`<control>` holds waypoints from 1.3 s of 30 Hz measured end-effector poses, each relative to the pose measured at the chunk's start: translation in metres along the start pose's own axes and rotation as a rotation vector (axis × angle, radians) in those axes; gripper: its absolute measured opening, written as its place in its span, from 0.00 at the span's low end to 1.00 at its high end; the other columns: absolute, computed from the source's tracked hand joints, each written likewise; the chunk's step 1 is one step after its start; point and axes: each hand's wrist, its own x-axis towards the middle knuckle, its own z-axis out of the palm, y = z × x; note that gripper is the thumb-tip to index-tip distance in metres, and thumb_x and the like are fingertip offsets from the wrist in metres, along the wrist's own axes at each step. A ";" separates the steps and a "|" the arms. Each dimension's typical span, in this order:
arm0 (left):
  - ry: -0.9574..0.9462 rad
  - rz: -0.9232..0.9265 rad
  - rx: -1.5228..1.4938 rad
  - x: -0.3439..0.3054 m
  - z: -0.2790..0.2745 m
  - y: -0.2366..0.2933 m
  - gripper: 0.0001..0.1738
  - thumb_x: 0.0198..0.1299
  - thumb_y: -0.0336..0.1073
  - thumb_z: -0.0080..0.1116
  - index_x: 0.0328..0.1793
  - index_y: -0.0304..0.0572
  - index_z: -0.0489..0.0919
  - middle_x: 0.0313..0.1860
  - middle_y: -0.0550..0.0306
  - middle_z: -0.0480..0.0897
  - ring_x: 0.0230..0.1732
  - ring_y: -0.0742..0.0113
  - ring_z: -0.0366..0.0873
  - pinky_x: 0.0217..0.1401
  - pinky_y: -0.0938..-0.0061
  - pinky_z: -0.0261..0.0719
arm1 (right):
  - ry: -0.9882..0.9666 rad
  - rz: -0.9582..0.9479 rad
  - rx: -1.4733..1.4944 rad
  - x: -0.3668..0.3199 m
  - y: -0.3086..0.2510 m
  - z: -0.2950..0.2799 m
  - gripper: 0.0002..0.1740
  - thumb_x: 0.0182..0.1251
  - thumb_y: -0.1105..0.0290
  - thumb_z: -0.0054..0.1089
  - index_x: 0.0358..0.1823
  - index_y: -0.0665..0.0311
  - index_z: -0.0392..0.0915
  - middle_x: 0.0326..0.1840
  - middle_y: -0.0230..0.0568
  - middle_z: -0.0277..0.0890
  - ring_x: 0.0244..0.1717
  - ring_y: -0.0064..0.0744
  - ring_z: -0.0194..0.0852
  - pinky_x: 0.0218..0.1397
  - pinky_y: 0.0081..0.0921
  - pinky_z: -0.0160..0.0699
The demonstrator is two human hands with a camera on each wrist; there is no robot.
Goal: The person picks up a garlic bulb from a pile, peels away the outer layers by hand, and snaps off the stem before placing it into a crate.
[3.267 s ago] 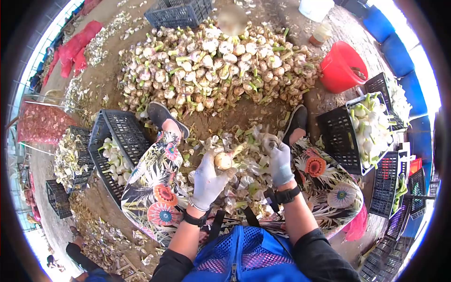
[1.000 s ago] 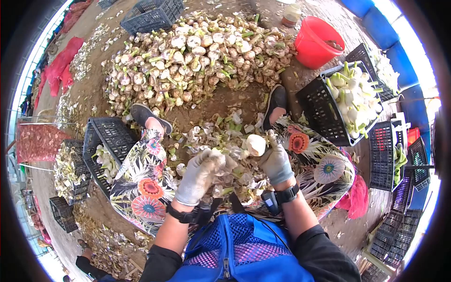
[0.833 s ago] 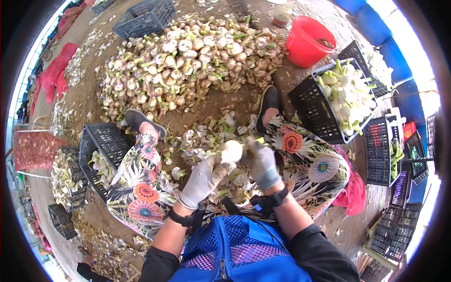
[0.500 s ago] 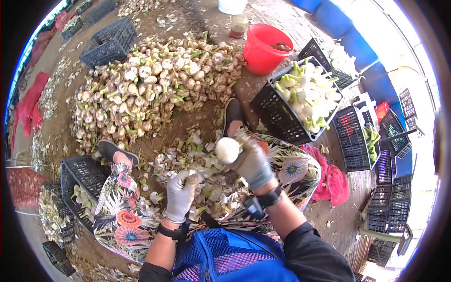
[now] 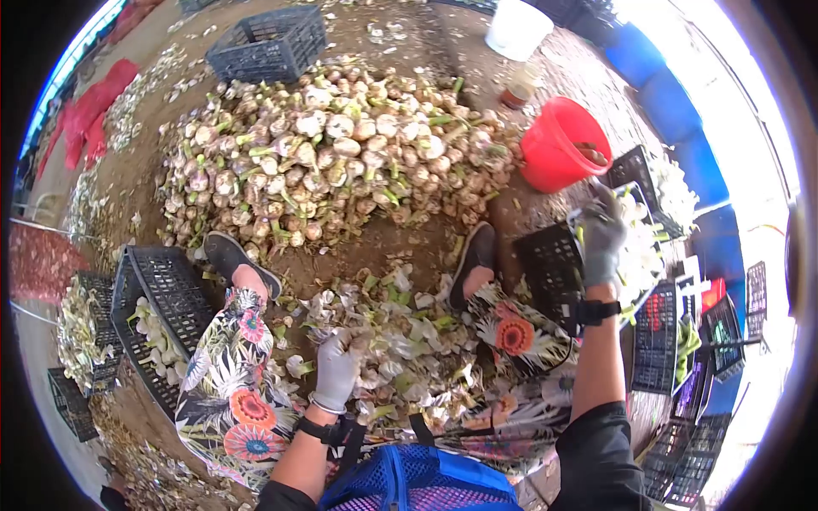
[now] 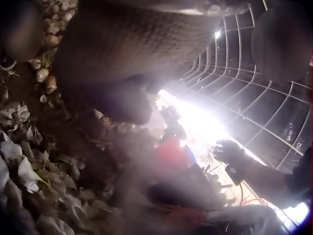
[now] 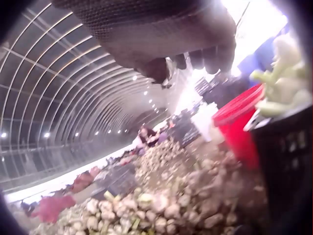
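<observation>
Seemingly slack right hand (image 5: 602, 234) above black crate (image 5: 550, 266), left hand (image 5: 338, 368) in peelings (image 5: 405, 336)

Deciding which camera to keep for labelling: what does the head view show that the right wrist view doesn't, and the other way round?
Only the head view shows the left hand down among the peel scraps between the person's legs, and the black crate by the left leg. Only the right wrist view shows the arched roof and a far-off person beyond the pile. Both show the right hand above the crate of peeled garlic, the red bucket and the garlic pile.
</observation>
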 end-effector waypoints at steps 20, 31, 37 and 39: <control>0.338 0.471 0.944 0.369 -0.075 0.135 0.40 0.54 0.60 0.71 0.68 0.46 0.74 0.58 0.49 0.82 0.57 0.49 0.80 0.59 0.58 0.79 | -0.832 -0.379 -0.658 0.026 -0.061 0.406 0.32 0.56 0.64 0.66 0.67 0.37 0.77 0.70 0.34 0.73 0.66 0.43 0.72 0.74 0.41 0.66; 0.308 0.534 0.845 0.230 -0.039 0.007 0.27 0.51 0.41 0.70 0.57 0.43 0.77 0.52 0.44 0.79 0.50 0.43 0.79 0.53 0.54 0.77 | -0.522 -0.381 -0.354 -0.099 -0.010 0.330 0.36 0.41 0.73 0.68 0.59 0.40 0.82 0.62 0.37 0.74 0.64 0.48 0.68 0.66 0.47 0.66; 0.093 0.180 0.644 0.159 -0.013 0.017 0.34 0.57 0.49 0.71 0.63 0.39 0.72 0.54 0.37 0.77 0.51 0.39 0.81 0.53 0.54 0.79 | -0.608 0.015 -0.205 -0.140 0.001 0.289 0.22 0.53 0.75 0.63 0.52 0.59 0.85 0.59 0.41 0.78 0.62 0.45 0.71 0.67 0.37 0.67; 0.116 0.424 0.615 0.136 -0.003 0.015 0.44 0.59 0.54 0.69 0.72 0.36 0.64 0.62 0.33 0.73 0.60 0.35 0.76 0.60 0.54 0.77 | -0.674 0.367 0.336 -0.160 -0.006 0.265 0.16 0.61 0.79 0.62 0.52 0.66 0.84 0.54 0.37 0.80 0.54 0.33 0.76 0.60 0.28 0.73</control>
